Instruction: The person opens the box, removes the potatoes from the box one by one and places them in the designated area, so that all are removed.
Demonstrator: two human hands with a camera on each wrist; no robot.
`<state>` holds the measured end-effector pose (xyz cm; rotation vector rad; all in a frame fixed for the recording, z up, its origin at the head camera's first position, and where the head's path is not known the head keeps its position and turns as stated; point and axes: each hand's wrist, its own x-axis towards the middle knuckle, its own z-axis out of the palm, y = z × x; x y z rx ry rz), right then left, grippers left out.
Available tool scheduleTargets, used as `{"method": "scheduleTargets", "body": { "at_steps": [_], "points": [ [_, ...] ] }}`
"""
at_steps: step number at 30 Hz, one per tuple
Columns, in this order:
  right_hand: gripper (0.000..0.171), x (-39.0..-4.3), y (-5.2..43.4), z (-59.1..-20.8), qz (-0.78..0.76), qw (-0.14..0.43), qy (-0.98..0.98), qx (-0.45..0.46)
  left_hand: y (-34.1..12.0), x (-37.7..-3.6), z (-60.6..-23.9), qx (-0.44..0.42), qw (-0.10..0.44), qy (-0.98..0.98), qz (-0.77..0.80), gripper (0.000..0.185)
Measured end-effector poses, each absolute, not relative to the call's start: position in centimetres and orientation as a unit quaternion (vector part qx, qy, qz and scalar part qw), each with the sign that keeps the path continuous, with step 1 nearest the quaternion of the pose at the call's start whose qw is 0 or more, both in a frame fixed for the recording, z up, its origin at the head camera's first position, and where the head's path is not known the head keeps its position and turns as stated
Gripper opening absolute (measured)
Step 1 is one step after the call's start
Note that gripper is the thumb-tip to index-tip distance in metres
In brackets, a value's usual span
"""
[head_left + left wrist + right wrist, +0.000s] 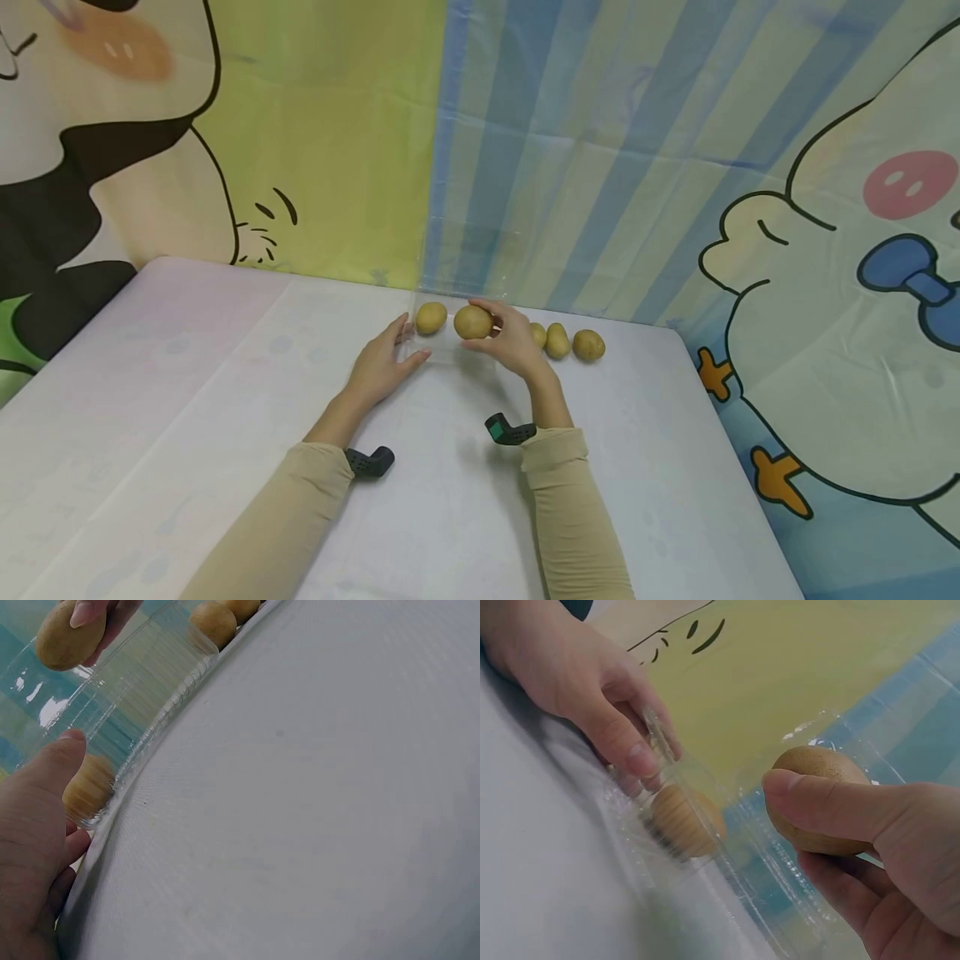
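Note:
A clear plastic box [150, 671] with its lid raised stands near the back of the table. My left hand [377, 367] holds the box's left end, the thumb [634, 754] along the front wall and the fingers round the side. Inside, at that end, lies one potato [431, 317], seen through the ribbed wall in both wrist views. Over the box, my right hand [514, 340] grips a larger potato [472, 322] between thumb and fingers, above the level of the one inside.
To the right of the box, three potatoes sit in a row: one partly behind the right hand, an oblong potato [557, 341] and a rounder potato [588, 345]. A white cloth covers the table [420, 500]. Behind hangs a printed curtain [337, 150].

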<state>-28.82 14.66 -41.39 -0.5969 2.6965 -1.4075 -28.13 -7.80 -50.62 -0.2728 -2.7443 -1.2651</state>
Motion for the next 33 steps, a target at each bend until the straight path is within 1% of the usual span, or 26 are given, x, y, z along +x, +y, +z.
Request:
{"method": "scheduleTargets", "body": {
  "at_steps": [2, 11, 21, 27, 33],
  "points": [
    [0.065, -29.4, 15.1, -42.0, -0.457, 0.021, 0.869, -0.188, -7.8, -28.1, -50.6, -0.089, 0.055, -0.903, -0.416, 0.089],
    [0.066, -29.2, 16.7, -41.4, -0.463, 0.004, 0.869, -0.176, -7.8, -28.0, -50.6, -0.090, 0.056, -0.903, -0.417, 0.089],
    [0.068, -28.9, 18.5, -40.5, -0.472, 0.021, 0.874, -0.114, -7.8, -27.9, -50.4, -0.093, 0.056, -0.901, -0.420, 0.087],
    [0.070, -28.8, 19.0, -40.0, -0.496, 0.028, 0.862, -0.100, -7.8, -28.0, -50.4, -0.097, 0.059, -0.900, -0.420, 0.088],
    [0.068, -27.6, 19.1, -38.5, -0.510, 0.020, 0.855, -0.095, -7.8, -28.0, -50.4, -0.096, 0.059, -0.900, -0.422, 0.088]
  ]
}}
